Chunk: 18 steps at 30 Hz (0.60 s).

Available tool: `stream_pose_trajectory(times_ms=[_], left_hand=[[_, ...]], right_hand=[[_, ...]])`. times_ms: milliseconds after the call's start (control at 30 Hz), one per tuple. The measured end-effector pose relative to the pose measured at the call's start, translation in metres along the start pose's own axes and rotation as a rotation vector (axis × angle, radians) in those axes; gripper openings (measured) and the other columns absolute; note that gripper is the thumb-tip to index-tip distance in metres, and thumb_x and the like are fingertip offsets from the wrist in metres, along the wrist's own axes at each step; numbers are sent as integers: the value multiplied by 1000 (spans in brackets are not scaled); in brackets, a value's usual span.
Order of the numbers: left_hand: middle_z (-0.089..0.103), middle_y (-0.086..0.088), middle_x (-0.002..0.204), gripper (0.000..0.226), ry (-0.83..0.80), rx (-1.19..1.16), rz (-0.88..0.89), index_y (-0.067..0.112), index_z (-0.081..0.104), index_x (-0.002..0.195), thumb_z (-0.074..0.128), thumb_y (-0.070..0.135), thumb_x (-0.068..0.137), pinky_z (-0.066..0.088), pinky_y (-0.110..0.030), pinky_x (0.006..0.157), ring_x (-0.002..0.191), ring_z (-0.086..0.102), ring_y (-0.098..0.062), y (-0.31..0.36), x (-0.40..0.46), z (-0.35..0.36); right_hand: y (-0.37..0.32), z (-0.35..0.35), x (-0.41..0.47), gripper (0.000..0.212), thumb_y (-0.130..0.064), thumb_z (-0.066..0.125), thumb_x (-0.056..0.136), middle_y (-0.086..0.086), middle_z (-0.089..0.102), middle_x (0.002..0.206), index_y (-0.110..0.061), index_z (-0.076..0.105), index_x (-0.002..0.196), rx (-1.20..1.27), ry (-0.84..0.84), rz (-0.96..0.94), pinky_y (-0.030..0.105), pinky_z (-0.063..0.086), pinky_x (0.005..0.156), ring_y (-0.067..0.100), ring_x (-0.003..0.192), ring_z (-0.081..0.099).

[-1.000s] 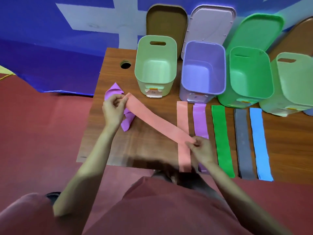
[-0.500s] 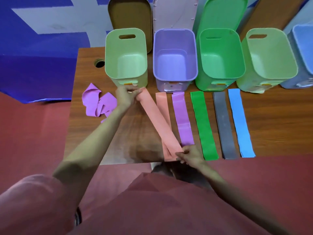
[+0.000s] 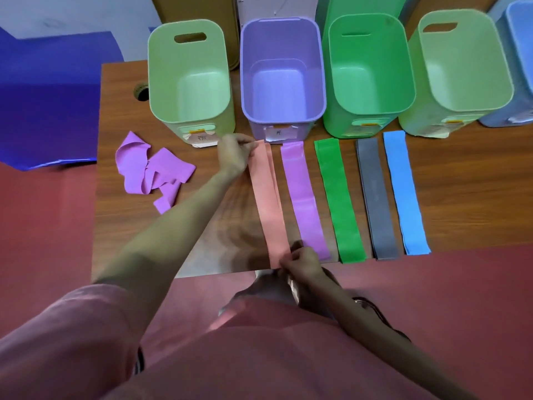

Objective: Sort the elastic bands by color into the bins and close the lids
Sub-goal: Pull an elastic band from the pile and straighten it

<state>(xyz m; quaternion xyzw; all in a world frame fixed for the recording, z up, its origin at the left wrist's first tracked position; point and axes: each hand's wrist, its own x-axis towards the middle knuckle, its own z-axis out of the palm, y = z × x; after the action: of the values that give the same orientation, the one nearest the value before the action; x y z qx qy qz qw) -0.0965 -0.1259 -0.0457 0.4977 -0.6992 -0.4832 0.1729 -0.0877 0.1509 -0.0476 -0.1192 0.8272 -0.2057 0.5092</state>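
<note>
A pink elastic band [image 3: 266, 197] lies stretched lengthwise over another pink band on the wooden table [image 3: 178, 226]. My left hand [image 3: 234, 153] pinches its far end near the bins. My right hand [image 3: 301, 262] pinches its near end at the table's front edge. To its right lie flat a purple band [image 3: 302, 194], a green band [image 3: 337, 197], a grey band [image 3: 376, 197] and a blue band [image 3: 403, 192]. A crumpled purple band [image 3: 151, 168] sits at the left. Open bins stand behind: light green [image 3: 187, 79], purple [image 3: 282, 70], green [image 3: 366, 64], pale green [image 3: 461, 62].
A blue bin [image 3: 519, 53] shows partly at the far right. Lids lean upright behind the bins. A round cable hole [image 3: 140, 91] is in the table's far left corner. Red floor surrounds the table; a blue sheet [image 3: 49, 111] lies at the left.
Both hands carried the stretched pink band rightward, from slanting across the table to lying straight on the other pink band. The view tilted down and shifted right.
</note>
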Motion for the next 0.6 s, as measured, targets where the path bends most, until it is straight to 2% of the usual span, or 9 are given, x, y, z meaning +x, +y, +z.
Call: stream_pose_trajectory(times_ms=[133,300,367,467,533,600], left_hand=[[68,-3,70,7,-3,37,12,4,74,80,72,10,79,53,-35,65,61,60,-16,-3,4,12],[65,1,65,4,-12,57,2,7,74,77,73,10,79,52,-34,63,56,55,-14,-6,5,23],[64,0,64,5,-3,76,6,8,74,77,72,11,80,50,-31,61,55,54,-14,-8,5,25],[66,-1,66,4,17,104,11,10,73,77,72,12,80,50,-32,61,57,55,-14,-13,7,27],[69,-3,71,4,24,135,5,9,74,81,71,11,80,50,-31,64,60,58,-14,-14,7,27],[72,-6,78,6,25,154,2,8,74,84,70,10,80,51,-30,67,64,61,-15,-15,8,28]], right_hand=[[3,5,3,29,-15,62,84,17,58,56,10,68,70,63,7,16,30,40,54,20,51,51],[1,0,4,23,-11,65,80,8,53,53,10,69,74,15,-18,17,29,35,51,15,49,47],[1,0,5,23,-12,66,79,16,58,58,11,69,74,18,-13,22,29,37,54,19,52,49],[0,1,5,24,-12,65,79,28,66,73,10,66,71,10,-2,11,38,45,58,24,58,54],[-1,1,5,23,-14,64,81,25,68,75,7,66,71,-27,-8,-5,37,48,60,22,57,54],[-4,-1,3,21,-18,62,84,19,67,77,0,66,74,-79,-20,-16,33,45,62,22,64,57]])
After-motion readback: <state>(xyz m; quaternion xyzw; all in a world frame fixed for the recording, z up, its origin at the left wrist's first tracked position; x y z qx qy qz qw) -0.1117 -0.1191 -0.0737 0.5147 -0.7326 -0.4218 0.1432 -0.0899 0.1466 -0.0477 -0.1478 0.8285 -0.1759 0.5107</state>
